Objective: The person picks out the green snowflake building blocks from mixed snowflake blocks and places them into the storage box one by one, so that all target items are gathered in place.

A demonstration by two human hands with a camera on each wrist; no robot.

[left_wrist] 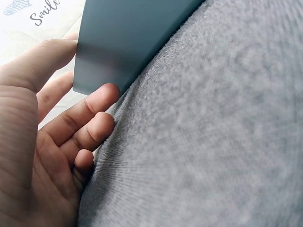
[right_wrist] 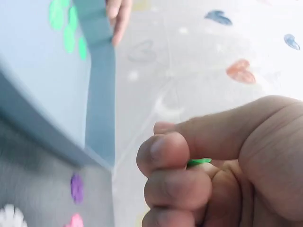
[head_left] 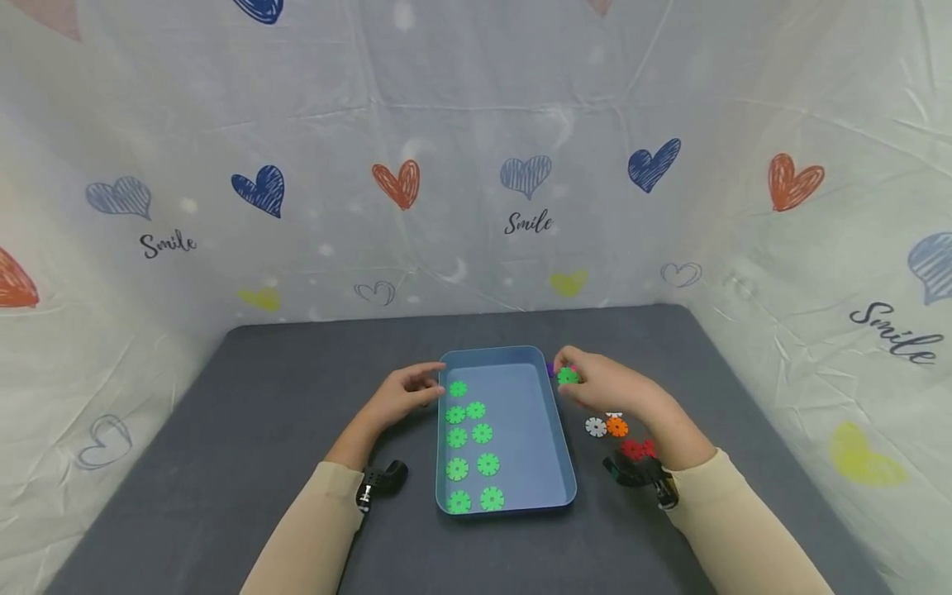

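Note:
A shallow blue tray (head_left: 521,430) lies on the table, several green notched plastic discs (head_left: 482,433) spread over its left part. At its left rim is my left hand (head_left: 402,392), its thumb and index fingertips right at the rim. In the left wrist view, the other fingers of the left hand (left_wrist: 66,127) are loosely bent beside the tray wall (left_wrist: 123,42). Just past the tray's right side, my right hand (head_left: 606,382) pinches a green notched disc (head_left: 568,375). From the right wrist, only a sliver of that green disc (right_wrist: 200,161) shows behind the curled fingers (right_wrist: 163,153).
Right of the tray lie white (head_left: 596,427), orange (head_left: 616,426) and red (head_left: 638,449) discs, partly under my right forearm. A purple disc (right_wrist: 77,188) and a pink one (right_wrist: 75,221) lie by the tray's far right corner. A printed cloth (head_left: 461,165) hangs behind the table.

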